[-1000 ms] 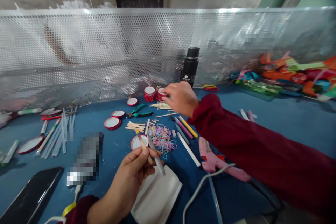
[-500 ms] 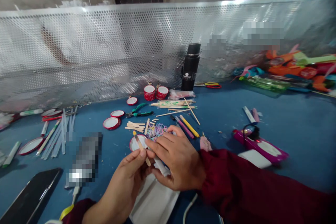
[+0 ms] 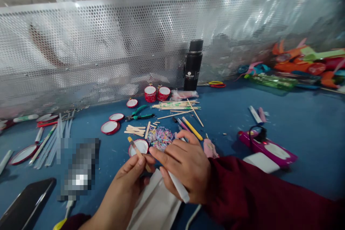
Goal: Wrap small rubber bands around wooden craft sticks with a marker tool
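In my left hand [image 3: 132, 183] a flat wooden craft stick [image 3: 137, 148] is pinched between thumb and fingers, its upper end coloured yellow. My right hand [image 3: 184, 165] is closed around a white marker [image 3: 178, 187], whose blunt end sticks out below the palm; its other end is hidden by the fingers. The right index finger points toward the stick, close to the left fingertips. Just beyond the hands lie a round white lid with a red rim [image 3: 138, 147] and a heap of small coloured bands [image 3: 161, 136]. Beneath the hands is a white paper sheet or packet [image 3: 157, 205].
Craft sticks [image 3: 134, 130], green-handled pliers [image 3: 141, 115], a yellow marker [image 3: 192, 128] and wrapped chopsticks [image 3: 175, 105] lie ahead. A black flask [image 3: 193, 66] stands by the perforated metal panel [image 3: 107, 50]. Glue sticks [image 3: 52, 147] and a phone [image 3: 27, 201] are left; a magenta device [image 3: 266, 149] right.
My right hand has turned, so more of the white marker shows below it. The craft stick has shifted slightly left with my left hand, and the whole view has moved a little.
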A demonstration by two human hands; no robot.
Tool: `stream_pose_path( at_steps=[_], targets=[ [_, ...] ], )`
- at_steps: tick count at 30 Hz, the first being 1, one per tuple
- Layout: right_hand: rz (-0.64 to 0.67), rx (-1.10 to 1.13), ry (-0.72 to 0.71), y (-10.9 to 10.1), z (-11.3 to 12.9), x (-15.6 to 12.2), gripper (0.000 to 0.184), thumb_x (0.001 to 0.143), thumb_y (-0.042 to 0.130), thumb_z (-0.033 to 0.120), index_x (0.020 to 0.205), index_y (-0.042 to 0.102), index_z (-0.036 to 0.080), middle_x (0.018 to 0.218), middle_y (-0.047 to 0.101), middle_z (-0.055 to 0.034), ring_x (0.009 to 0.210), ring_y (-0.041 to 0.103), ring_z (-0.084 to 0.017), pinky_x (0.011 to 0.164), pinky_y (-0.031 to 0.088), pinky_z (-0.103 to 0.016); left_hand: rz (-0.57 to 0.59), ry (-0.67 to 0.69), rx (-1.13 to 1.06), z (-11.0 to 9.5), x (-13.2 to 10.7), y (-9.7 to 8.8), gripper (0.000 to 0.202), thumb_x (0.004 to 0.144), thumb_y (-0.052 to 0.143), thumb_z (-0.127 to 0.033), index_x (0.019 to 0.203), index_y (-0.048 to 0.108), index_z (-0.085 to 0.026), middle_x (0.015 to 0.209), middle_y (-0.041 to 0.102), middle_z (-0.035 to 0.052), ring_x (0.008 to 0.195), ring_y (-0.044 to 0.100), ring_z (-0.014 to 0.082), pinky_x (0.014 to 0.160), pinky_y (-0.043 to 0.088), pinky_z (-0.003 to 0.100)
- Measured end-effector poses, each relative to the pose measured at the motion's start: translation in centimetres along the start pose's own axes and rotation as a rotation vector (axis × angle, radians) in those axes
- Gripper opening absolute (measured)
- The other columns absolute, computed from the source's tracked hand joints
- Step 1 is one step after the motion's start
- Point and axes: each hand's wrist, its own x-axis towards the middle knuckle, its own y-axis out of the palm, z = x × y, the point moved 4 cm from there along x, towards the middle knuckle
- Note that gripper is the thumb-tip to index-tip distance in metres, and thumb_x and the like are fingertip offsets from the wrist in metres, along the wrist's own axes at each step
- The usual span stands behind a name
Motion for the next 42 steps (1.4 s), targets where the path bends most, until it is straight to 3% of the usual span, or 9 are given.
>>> stream_pose_path(
  at_steps=[4, 8, 12, 18, 26, 42],
  targets=[
    [-0.103, 0.058, 0.020, -0.8, 0.3, -0.1, 0.044, 0.087, 0.055, 0.022, 0.128, 0.065, 0.034, 0.077, 0.071, -0.0006, 0.070, 0.060, -0.022, 0.095, 0.040, -0.051, -0.047, 0.077, 0.164, -0.4, 0.1, -0.4, 0.032, 0.075, 0.084, -0.046, 0.086, 0.073, -0.018, 0.075, 0.060, -0.0001, 0.065, 0.046, 0.0086, 0.063, 0.039, 0.020],
    [-0.131, 0.173, -0.001, -1.3, 0.4, -0.3, 0.041, 0.086, 0.057, 0.028, 0.126, 0.064, 0.030, 0.083, 0.073, -0.0011, 0.075, 0.064, -0.022, 0.099, 0.041, -0.051, -0.031, 0.104, 0.305, -0.4, 0.1, -0.1, 0.046, 0.071, 0.083, -0.058, 0.071, 0.065, -0.016, 0.061, 0.048, -0.0032, 0.056, 0.037, 0.0070, 0.054, 0.030, 0.020],
    [-0.134, 0.218, -0.009, -1.6, 0.4, -0.3, 0.041, 0.086, 0.056, 0.025, 0.127, 0.061, 0.027, 0.083, 0.073, 0.0003, 0.075, 0.066, -0.020, 0.099, 0.042, -0.049, 0.008, 0.112, 0.412, -0.5, 0.3, 0.3, 0.047, 0.075, 0.078, -0.060, 0.073, 0.065, -0.015, 0.059, 0.049, -0.0030, 0.054, 0.038, 0.0069, 0.054, 0.029, 0.021],
    [-0.251, 0.245, 0.077, -1.4, 0.2, -0.2, 0.019, 0.083, 0.061, 0.016, 0.102, 0.059, 0.018, 0.086, 0.072, -0.0014, 0.079, 0.066, -0.017, 0.103, 0.040, -0.045, 0.064, 0.141, 0.498, -0.6, 0.6, 0.7, 0.049, 0.079, 0.071, -0.062, 0.076, 0.064, -0.013, 0.057, 0.048, -0.0034, 0.052, 0.037, 0.0076, 0.051, 0.027, 0.022],
    [-0.208, 0.321, 0.024, -1.2, 0.0, 0.2, 0.011, 0.087, 0.063, 0.012, 0.092, 0.058, 0.021, 0.075, 0.070, 0.0029, 0.070, 0.065, -0.014, 0.096, 0.044, -0.042, 0.118, 0.172, 0.548, -0.7, 0.6, 0.9, 0.045, 0.087, 0.063, -0.057, 0.071, 0.059, -0.015, 0.058, 0.046, -0.0039, 0.052, 0.035, 0.0071, 0.050, 0.026, 0.023],
    [-0.144, 0.323, 0.006, -0.3, 0.4, 0.0, 0.012, 0.089, 0.062, 0.012, 0.092, 0.055, 0.022, 0.075, 0.070, 0.0027, 0.071, 0.067, -0.014, 0.099, 0.046, -0.041, 0.149, 0.224, 0.649, -0.7, 0.6, 0.9, 0.040, 0.092, 0.057, -0.050, 0.070, 0.054, -0.017, 0.060, 0.044, -0.0043, 0.055, 0.035, 0.0085, 0.053, 0.028, 0.024]
  ],
)
